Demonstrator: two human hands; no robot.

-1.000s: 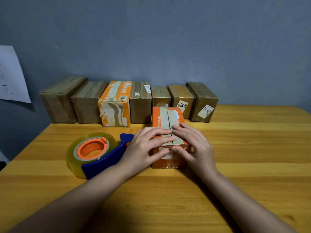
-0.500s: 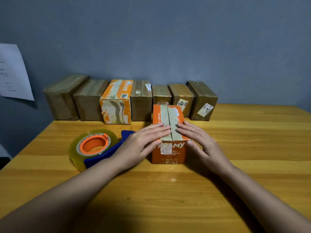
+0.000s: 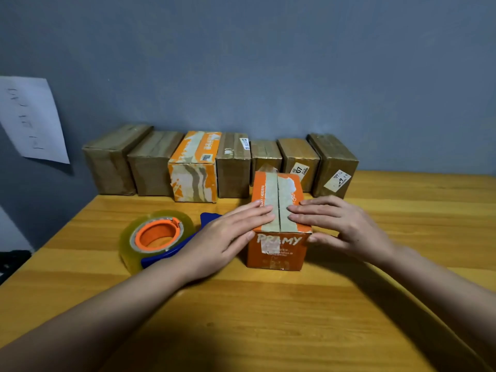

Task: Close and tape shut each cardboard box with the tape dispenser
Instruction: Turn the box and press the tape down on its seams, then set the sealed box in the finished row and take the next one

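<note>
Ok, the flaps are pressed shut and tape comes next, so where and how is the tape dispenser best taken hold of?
Probably by the blue handle of the tape dispenser, coming from above with the left hand, which is nearest. The dispenser lies flat on its side on the table, left of the orange box. The handle runs along the near edge; the roll looks too wide to grip well.

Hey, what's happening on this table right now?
A person is closing an orange box on a wooden table. The left hand and right hand press its two top flaps flat; the seam is not yet taped. The tape dispenser lies untouched beside the left hand. Seven other boxes line the wall.
</note>
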